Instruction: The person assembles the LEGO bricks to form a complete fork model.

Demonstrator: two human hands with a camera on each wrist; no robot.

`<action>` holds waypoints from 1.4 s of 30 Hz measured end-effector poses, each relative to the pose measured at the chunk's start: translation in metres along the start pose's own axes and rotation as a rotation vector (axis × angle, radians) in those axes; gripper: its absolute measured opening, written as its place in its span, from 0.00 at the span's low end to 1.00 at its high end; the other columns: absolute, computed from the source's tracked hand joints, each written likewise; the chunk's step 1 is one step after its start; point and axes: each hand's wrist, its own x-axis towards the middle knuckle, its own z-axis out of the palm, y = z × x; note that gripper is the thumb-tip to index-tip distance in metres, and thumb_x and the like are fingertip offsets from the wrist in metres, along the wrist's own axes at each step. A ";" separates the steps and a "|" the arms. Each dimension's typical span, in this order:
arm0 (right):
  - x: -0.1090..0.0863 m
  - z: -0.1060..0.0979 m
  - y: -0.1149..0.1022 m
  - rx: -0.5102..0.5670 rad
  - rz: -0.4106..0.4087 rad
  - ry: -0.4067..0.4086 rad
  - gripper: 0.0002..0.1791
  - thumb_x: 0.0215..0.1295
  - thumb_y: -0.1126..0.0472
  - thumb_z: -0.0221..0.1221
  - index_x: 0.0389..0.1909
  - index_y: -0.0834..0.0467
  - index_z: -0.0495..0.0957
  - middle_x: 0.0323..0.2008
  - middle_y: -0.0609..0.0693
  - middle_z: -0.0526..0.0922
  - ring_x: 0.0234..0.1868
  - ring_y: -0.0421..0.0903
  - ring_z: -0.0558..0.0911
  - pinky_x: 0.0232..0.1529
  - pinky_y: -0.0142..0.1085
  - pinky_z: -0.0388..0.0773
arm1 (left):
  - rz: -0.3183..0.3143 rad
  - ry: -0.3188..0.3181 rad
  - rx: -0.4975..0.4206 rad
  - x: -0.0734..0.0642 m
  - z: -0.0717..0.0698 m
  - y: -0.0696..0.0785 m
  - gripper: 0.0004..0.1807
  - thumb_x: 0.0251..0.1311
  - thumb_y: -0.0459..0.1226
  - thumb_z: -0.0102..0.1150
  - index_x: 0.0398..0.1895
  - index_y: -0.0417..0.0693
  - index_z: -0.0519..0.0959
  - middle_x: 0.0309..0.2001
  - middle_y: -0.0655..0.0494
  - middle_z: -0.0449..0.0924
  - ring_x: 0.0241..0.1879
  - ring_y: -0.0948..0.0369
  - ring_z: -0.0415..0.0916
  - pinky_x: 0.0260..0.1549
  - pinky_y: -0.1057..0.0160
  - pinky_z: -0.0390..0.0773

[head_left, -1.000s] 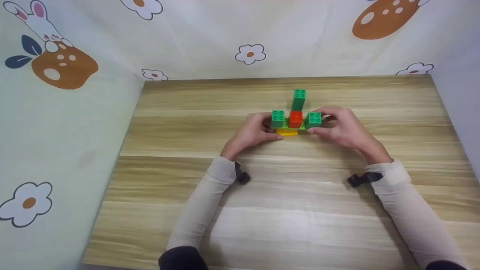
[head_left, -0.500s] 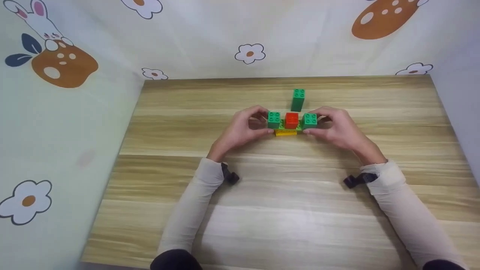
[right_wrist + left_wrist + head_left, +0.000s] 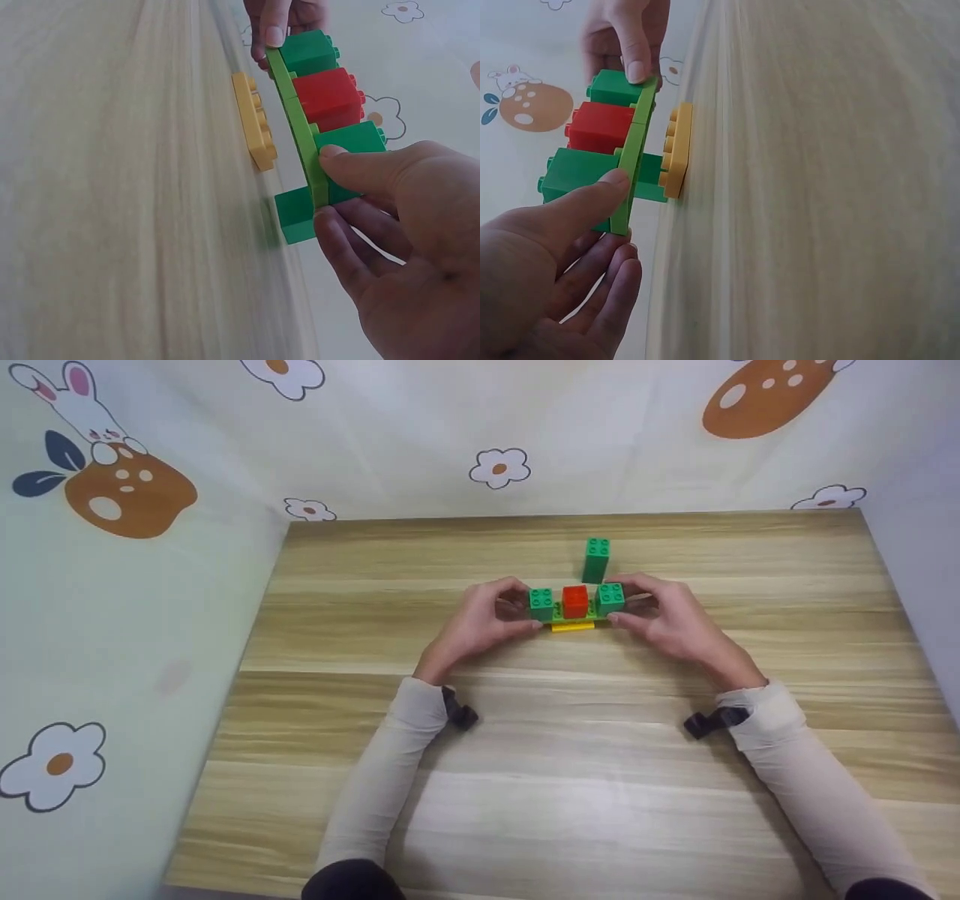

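Observation:
A long light green building-block strip (image 3: pixel 634 154) carries a red block (image 3: pixel 575 601) in its middle, a green block (image 3: pixel 541 604) on the left end and another green block (image 3: pixel 610 598) on the right end. My left hand (image 3: pixel 480 619) pinches the strip's left end between thumb and fingers. At the opposite end, my right hand (image 3: pixel 679 619) holds it the same way. Beneath lies a flat yellow brick (image 3: pixel 253 121) with its studs up on the table; both wrist views show a gap between it and the strip.
Just behind the strip, a tall green block (image 3: pixel 596 562) stands upright on the wood-grain table (image 3: pixel 570 780). A patterned cloth wall (image 3: pixel 405 442) rises along the table's back edge, and another borders the left side.
The strip with its blocks has shifted a little left over the yellow brick. My left hand has drawn back left to the strip's end, and the right hand has followed leftward.

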 end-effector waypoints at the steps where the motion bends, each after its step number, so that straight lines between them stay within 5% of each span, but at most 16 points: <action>1: 0.000 0.000 0.000 0.001 -0.004 -0.006 0.29 0.68 0.68 0.72 0.69 0.56 0.80 0.60 0.57 0.88 0.58 0.54 0.89 0.61 0.33 0.86 | -0.001 -0.001 0.008 0.000 0.000 0.000 0.23 0.61 0.42 0.81 0.57 0.49 0.84 0.53 0.55 0.89 0.53 0.60 0.86 0.62 0.61 0.86; 8: 0.000 0.001 0.003 -0.024 -0.024 -0.025 0.27 0.68 0.68 0.72 0.67 0.56 0.82 0.58 0.56 0.90 0.55 0.53 0.90 0.60 0.43 0.88 | -0.022 -0.023 0.032 0.000 0.001 -0.001 0.23 0.60 0.41 0.82 0.55 0.48 0.84 0.51 0.54 0.89 0.52 0.60 0.87 0.59 0.62 0.87; 17: 0.001 0.003 0.005 -0.015 -0.026 -0.040 0.25 0.68 0.68 0.72 0.66 0.58 0.82 0.55 0.58 0.90 0.54 0.55 0.90 0.55 0.26 0.86 | -0.017 -0.031 0.006 0.000 0.004 -0.005 0.24 0.60 0.40 0.82 0.56 0.45 0.83 0.51 0.52 0.89 0.52 0.58 0.87 0.58 0.61 0.87; 31: -0.001 0.001 0.005 -0.090 -0.074 -0.062 0.25 0.67 0.66 0.74 0.64 0.59 0.85 0.55 0.55 0.91 0.54 0.51 0.91 0.59 0.48 0.88 | 0.008 -0.043 -0.051 0.000 0.005 -0.006 0.21 0.62 0.36 0.80 0.57 0.45 0.84 0.54 0.50 0.90 0.54 0.57 0.89 0.60 0.60 0.87; 42: -0.002 0.000 0.007 -0.132 -0.080 -0.063 0.26 0.67 0.63 0.75 0.66 0.55 0.85 0.57 0.53 0.91 0.55 0.49 0.88 0.63 0.52 0.84 | 0.022 -0.054 -0.022 0.001 0.007 -0.007 0.20 0.65 0.36 0.77 0.57 0.43 0.84 0.51 0.49 0.90 0.51 0.57 0.88 0.57 0.58 0.88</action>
